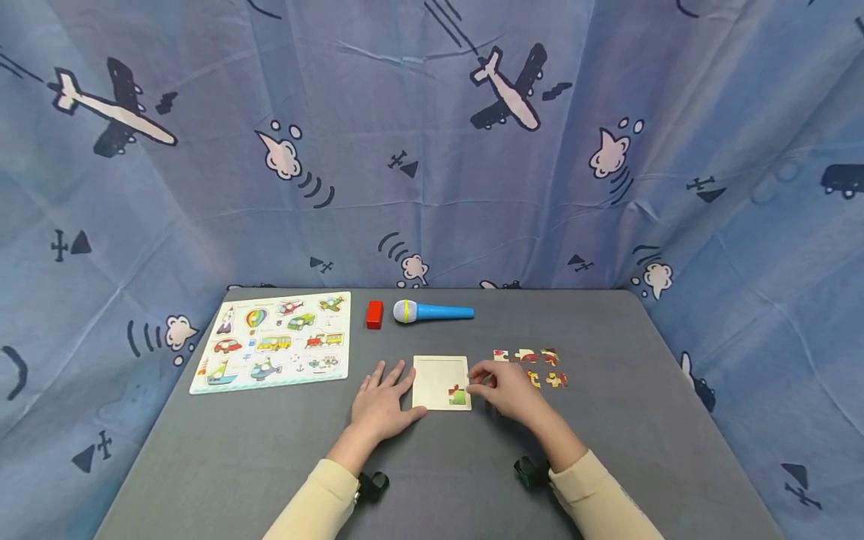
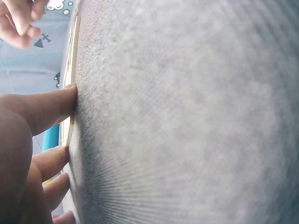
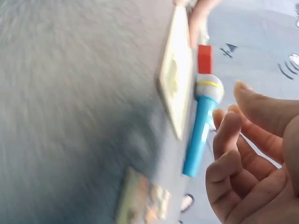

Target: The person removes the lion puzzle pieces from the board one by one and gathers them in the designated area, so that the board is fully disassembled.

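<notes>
A small pale wooden puzzle tray (image 1: pixel 439 379) lies on the grey table. A red and green jigsaw piece (image 1: pixel 457 395) sits in its lower right corner. My left hand (image 1: pixel 382 405) rests spread flat at the tray's left side, its thumb and a fingertip touching the edge in the left wrist view. Beside the tray's right edge hovers my right hand (image 1: pixel 508 388). Its fingers are loosely bent, and in the right wrist view the thumb stands apart from them with nothing between. Several loose jigsaw pieces (image 1: pixel 528 356) lie just right of that hand, which partly hides some.
A blue toy microphone (image 1: pixel 442 312) lies behind the tray, with a red block (image 1: pixel 374 315) to its left. At the far left is a large picture board (image 1: pixel 277 341) of vehicles. A blue curtain (image 1: pixel 432 150) with airplane prints hangs behind the table.
</notes>
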The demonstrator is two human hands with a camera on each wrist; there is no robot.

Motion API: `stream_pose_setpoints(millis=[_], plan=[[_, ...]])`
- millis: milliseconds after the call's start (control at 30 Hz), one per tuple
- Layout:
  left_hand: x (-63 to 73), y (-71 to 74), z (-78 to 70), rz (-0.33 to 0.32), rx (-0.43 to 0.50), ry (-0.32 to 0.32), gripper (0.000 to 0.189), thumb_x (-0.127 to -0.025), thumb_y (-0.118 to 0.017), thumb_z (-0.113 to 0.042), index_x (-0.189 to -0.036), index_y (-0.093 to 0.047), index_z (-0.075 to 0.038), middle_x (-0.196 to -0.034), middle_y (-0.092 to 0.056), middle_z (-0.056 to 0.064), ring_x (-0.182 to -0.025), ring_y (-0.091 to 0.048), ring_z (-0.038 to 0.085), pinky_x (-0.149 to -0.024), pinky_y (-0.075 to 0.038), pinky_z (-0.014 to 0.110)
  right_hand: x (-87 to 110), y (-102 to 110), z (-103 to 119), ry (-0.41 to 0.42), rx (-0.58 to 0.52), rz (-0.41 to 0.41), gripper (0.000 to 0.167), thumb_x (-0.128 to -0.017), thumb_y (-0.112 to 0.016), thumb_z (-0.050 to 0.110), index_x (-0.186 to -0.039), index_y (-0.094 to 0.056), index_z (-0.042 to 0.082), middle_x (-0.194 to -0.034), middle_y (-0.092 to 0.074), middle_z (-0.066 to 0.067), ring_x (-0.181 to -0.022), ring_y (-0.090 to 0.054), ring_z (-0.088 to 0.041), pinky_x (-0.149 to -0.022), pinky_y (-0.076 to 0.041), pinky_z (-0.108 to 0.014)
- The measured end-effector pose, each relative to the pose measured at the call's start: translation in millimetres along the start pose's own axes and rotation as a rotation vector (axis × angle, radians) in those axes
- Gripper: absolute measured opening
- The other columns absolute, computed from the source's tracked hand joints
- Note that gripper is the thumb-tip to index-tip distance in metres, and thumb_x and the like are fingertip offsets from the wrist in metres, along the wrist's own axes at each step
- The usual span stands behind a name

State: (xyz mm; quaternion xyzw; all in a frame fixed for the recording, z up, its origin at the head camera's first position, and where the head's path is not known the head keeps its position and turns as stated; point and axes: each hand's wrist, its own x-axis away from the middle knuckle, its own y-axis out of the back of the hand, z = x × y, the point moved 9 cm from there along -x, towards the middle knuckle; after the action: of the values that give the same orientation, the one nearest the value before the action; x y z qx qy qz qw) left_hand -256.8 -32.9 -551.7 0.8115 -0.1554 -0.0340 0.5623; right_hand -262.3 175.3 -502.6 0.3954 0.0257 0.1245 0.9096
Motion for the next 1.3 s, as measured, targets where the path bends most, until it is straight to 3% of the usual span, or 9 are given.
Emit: stream_pose_setpoints(millis=[200, 400, 500, 733, 900, 1100, 1300], plan=[[0.1, 0.1, -0.3, 0.001, -0.011, 0.002, 0.078, -0.088, -0.066, -0.062, -0.154, -0.045, -0.025, -0.164, -0.035, 0.002, -0.155, -0.020, 0.036, -0.123, -0.023, 0.056, -11.3, -26.4, 4.3, 0.045, 0.032, 0.032, 0.016, -0.088, -0.079, 0.016, -0.102, -0.074, 0.010, -0.090, -0.070, 0.002, -0.066, -0.054, -0.009, -0.059, -0.046, -0.025], [0.3, 0.9, -0.5, -0.004, -0.014, -0.002, 0.078, -0.088, -0.066, -0.061, -0.154, -0.046, -0.024, -0.163, -0.036, 0.003, -0.154, -0.021, 0.037, -0.122, -0.024, 0.057, -14.8, -41.3, 5.3, 0.047, 0.118, 0.043, 0.016, -0.082, -0.084, 0.015, -0.095, -0.075, 0.014, -0.093, -0.064, -0.001, -0.077, -0.052, -0.014, -0.070, -0.045, -0.031], [0.9, 1.3, -0.6, -0.007, -0.016, -0.002, 0.078, -0.088, -0.066, -0.061, -0.153, -0.046, -0.024, -0.163, -0.036, 0.003, -0.154, -0.021, 0.037, -0.122, -0.024, 0.057, -15.1, -43.8, 5.9, 0.037, 0.142, 0.043, 0.016, -0.081, -0.085, 0.014, -0.094, -0.075, 0.014, -0.096, -0.063, -0.002, -0.080, -0.053, -0.015, -0.072, -0.047, -0.035], [0.4, 0.7, -0.3, -0.002, -0.017, 0.001, 0.078, -0.088, -0.066, -0.061, -0.153, -0.047, -0.024, -0.163, -0.036, 0.003, -0.154, -0.021, 0.037, -0.122, -0.024, 0.057, -16.3, -45.4, 2.6, -0.010, 0.172, 0.046, 0.028, -0.083, -0.084, 0.018, -0.107, -0.072, 0.010, -0.093, -0.060, -0.001, -0.081, -0.054, -0.013, -0.075, -0.050, -0.036], [-0.9, 0.3, 0.3, -0.006, -0.025, 0.000, 0.078, -0.088, -0.066, -0.061, -0.153, -0.047, -0.024, -0.163, -0.036, 0.003, -0.154, -0.022, 0.037, -0.122, -0.024, 0.057, -18.0, -45.9, -0.1, -0.018, 0.151, 0.051, 0.018, -0.083, -0.084, 0.017, -0.094, -0.072, 0.011, -0.087, -0.059, -0.002, -0.076, -0.052, -0.014, -0.070, -0.046, -0.033], [0.0, 0.5, 0.5, 0.000, -0.028, 0.007, 0.078, -0.088, -0.065, -0.063, -0.153, -0.046, -0.025, -0.164, -0.036, 0.002, -0.154, -0.021, 0.036, -0.122, -0.024, 0.056, -18.9, -44.9, -0.7, -0.019, 0.151, 0.046, 0.024, -0.083, -0.085, 0.020, -0.097, -0.069, 0.010, -0.088, -0.055, -0.003, -0.077, -0.048, -0.015, -0.069, -0.043, -0.033], [0.0, 0.7, 0.4, 0.005, -0.029, 0.008, 0.078, -0.088, -0.064, -0.064, -0.154, -0.045, -0.026, -0.164, -0.035, 0.002, -0.155, -0.020, 0.036, -0.123, -0.024, 0.056, -19.8, -42.9, 1.6, 0.003, 0.135, 0.035, 0.026, -0.081, -0.086, 0.019, -0.091, -0.063, 0.012, -0.086, -0.053, -0.002, -0.076, -0.046, -0.015, -0.068, -0.040, -0.032]])
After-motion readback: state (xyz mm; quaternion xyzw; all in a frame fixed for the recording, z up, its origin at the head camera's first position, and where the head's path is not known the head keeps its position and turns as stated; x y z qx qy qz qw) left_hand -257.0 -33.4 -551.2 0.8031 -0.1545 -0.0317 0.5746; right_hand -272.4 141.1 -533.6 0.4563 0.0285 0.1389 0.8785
